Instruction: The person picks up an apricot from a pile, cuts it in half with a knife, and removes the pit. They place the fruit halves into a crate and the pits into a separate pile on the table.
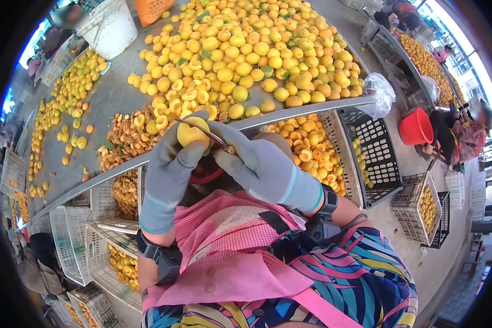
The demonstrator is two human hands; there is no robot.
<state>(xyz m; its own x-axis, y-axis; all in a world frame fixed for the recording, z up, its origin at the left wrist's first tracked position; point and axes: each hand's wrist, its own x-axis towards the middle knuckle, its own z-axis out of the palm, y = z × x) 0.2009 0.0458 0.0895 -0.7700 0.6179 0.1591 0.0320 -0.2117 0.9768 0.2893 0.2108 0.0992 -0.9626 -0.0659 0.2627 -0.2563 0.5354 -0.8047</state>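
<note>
In the head view, my left hand point(172, 167), in a grey work glove, is closed around a yellow apricot point(192, 134). My right hand point(265, 167), gloved the same way, grips a small knife point(217, 140) by its handle. The thin dark blade lies across the upper part of the apricot. Just beyond both hands, halved apricots point(188, 101) sit on the metal table point(120, 90). A brown heap of pits point(128, 136) lies left of them, and a large pile of whole apricots point(246, 52) spreads behind.
The metal table edge point(300, 111) runs just past my hands. A crate of apricot halves point(314, 153) stands to the right, beside a black crate point(369, 150). White crates point(74, 238) are at lower left. A red bucket point(415, 127) and a seated person point(459, 131) are farther right.
</note>
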